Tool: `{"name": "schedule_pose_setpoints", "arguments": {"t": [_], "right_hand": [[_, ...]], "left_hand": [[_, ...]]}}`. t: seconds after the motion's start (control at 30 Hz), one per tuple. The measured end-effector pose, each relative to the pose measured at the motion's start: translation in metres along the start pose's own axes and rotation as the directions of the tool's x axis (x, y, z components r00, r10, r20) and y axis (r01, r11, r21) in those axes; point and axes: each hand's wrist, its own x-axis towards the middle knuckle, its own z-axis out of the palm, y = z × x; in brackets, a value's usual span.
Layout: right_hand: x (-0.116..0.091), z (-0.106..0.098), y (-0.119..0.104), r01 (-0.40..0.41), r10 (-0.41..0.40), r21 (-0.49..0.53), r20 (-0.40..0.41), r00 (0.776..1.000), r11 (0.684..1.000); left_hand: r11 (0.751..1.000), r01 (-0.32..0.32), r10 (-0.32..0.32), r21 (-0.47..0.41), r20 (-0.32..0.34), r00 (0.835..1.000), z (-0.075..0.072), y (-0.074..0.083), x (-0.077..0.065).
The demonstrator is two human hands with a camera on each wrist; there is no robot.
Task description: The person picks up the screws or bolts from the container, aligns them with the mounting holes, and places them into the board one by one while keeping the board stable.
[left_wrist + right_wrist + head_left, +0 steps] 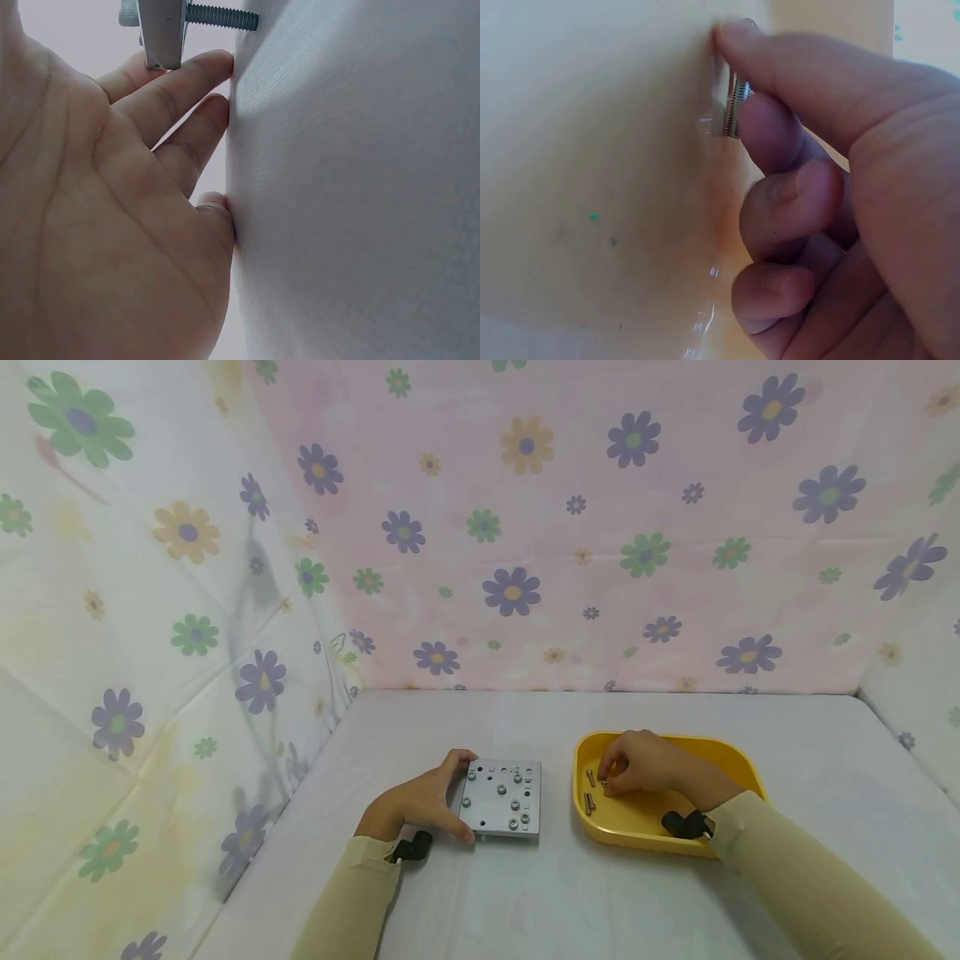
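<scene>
A square silver metal plate [498,818] lies on the table with several socket-head bolts standing in its holes. My left hand [423,797] holds it from the left side, thumb at the near corner and fingers at the far one. The left wrist view shows the plate [163,34] edge-on, with a threaded bolt end [221,16] projecting from its underside. Inside the yellow tray, my right hand [648,764] pinches a small bolt [740,105] between thumb and index finger, its other fingers curled. More loose bolts [589,803] lie on the tray floor beside the fingertips.
The shallow yellow tray [660,842] stands right of the plate, a gap of white tablecloth [558,893] between them. Flower-patterned cloth [450,602] hangs behind the table and on both sides. A small black wrist camera [684,824] hangs beneath the right wrist, over the tray.
</scene>
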Motion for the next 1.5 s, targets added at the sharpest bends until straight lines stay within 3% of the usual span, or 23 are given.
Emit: {"name": "schedule_pose_setpoints", "arguments": {"t": [0.73, 1.0, 1.23, 1.5], "right_hand": [[0.0, -0.001, -0.005, 0.069, -0.069, -0.005, 0.018, 0.997, 0.998], [0.0, -0.007, -0.005, 0.055, -0.055, -0.025, -0.021, 0.998, 0.998], [-0.002, -0.01, -0.006, 0.054, -0.055, -0.006, -0.031, 0.998, 0.998], [-0.009, -0.017, -0.007, 0.116, -0.117, -0.016, -0.078, 0.99, 0.993]], "left_hand": [[1.0, 0.018, -0.018, 0.01, -0.004, 1.0, 0.001, -0.001, -0.004], [1.0, -0.015, 0.015, -0.002, 0.005, 1.0, -0.003, 0.0, -0.002], [1.0, -0.002, 0.002, 0.005, 0.0, 1.0, -0.001, -0.002, -0.002], [1.0, -0.003, 0.003, 0.005, 0.005, 1.0, -0.002, 0.002, -0.003]]}}
